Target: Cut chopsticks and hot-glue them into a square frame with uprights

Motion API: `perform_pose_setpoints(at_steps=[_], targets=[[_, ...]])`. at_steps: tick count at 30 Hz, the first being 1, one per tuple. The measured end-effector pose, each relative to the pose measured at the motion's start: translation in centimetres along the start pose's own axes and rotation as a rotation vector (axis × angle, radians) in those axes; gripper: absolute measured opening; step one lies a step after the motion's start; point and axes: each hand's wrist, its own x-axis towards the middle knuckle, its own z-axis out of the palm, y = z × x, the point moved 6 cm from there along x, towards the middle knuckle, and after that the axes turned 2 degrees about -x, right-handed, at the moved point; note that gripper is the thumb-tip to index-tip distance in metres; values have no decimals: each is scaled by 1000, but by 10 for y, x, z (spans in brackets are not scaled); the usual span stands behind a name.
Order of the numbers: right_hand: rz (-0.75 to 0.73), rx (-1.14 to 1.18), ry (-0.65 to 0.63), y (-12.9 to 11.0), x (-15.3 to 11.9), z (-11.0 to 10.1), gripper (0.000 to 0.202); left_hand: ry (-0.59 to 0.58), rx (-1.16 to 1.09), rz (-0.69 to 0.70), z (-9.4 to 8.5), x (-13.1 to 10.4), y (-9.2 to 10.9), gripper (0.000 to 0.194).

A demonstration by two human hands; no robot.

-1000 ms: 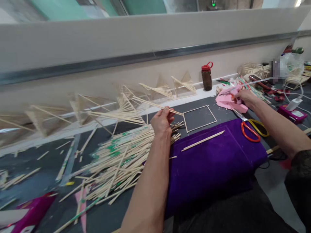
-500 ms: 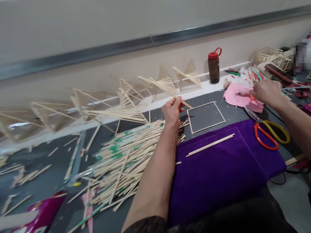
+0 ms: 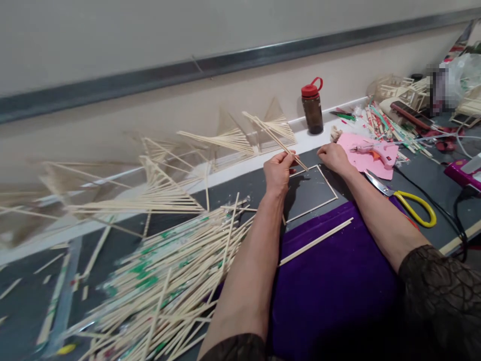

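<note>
Thin wooden sticks are pinched in my left hand, slanting over the far side of a rectangular stick frame on the dark table. My right hand, fingers bent down, is by the frame's far right corner; what its fingertips hold, if anything, is hidden. A pink glue gun lies on pink paper right of that hand. Scissors with a yellow handle lie partly behind my right forearm. Two loose sticks rest on purple cloth.
A large pile of sticks covers the table at left. Triangular stick structures stand along the wall beside a bottle with a red lid. Wrapped sticks, a cable and a purple object are at right.
My right hand has let go of the glue gun on the pink paper and moved left to the frame's corner. My left hand still holds the sticks. The view has shifted.
</note>
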Motion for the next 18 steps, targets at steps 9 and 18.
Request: perform_pose_setpoints(at_steps=[9,18], targets=[[71,-196,-181,6,-7,18,38,-38,83,7,19,7,-2,29],[36,-112,-90,10,-9,23,41,-53,132,-23,25,11,-12,31]])
